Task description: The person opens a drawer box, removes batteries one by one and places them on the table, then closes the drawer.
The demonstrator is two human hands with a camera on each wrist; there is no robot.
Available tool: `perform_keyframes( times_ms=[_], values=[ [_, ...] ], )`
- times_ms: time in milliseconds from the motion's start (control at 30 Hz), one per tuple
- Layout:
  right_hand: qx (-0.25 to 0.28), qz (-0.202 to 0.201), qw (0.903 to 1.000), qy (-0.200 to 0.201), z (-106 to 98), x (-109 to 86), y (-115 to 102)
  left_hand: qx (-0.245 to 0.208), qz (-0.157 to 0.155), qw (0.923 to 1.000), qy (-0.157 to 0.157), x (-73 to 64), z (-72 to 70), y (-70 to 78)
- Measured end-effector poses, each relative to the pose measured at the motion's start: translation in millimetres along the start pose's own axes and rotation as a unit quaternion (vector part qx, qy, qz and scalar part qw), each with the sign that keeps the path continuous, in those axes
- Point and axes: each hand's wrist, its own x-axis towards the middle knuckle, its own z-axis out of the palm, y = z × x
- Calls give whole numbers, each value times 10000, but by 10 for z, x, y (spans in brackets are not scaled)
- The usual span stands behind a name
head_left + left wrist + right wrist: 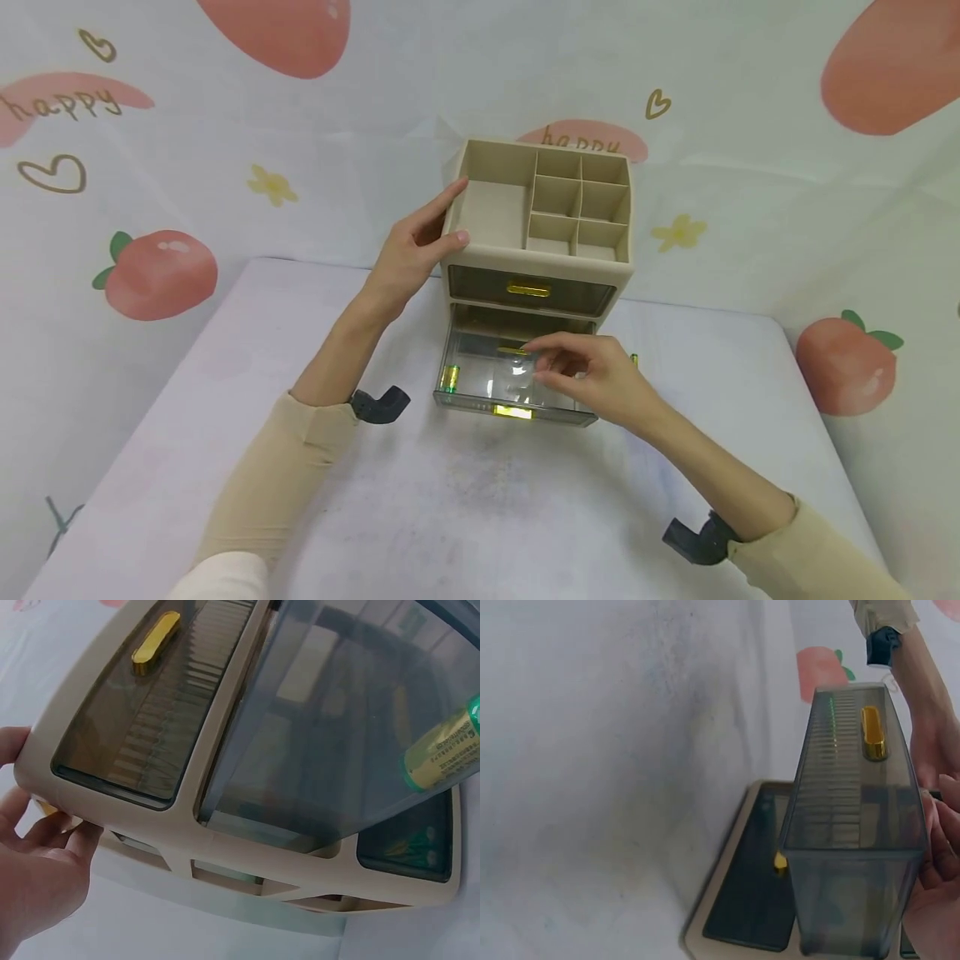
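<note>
While gripping beige plastic organizer (540,261) with left hand (407,254), could bump smoky transparent drawer (468,402) with right hand (596,377), grasp impossible to tell, and set green-gold cylindrical battery (450,379) rolling.

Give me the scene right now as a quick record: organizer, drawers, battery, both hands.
Organizer: beige, one large and six small compartments on top
Upper drawer: closed
Drawer below it: pulled open, clear gray
Battery: green and gold, inside the open drawer, near its left front corner
Left hand: grips the organizer's left side
Right hand: over the open drawer, no item visible in it
</note>
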Motion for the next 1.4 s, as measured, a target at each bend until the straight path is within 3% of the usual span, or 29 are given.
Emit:
perform_keyframes(
  times_ms=[500,867,1400],
  values=[
    [-420,292,9986,-163,212,145,-58,-108,-48,9999,-44,-15,17,-23],
    [-284,680,9941,-792,333,306,-88,-159,-37,9999,5,-31,-8,-21],
    [-654,812,9886,-1083,509,497,-74,-170,-52,9998,39,-20,-13,-15]
  ],
)
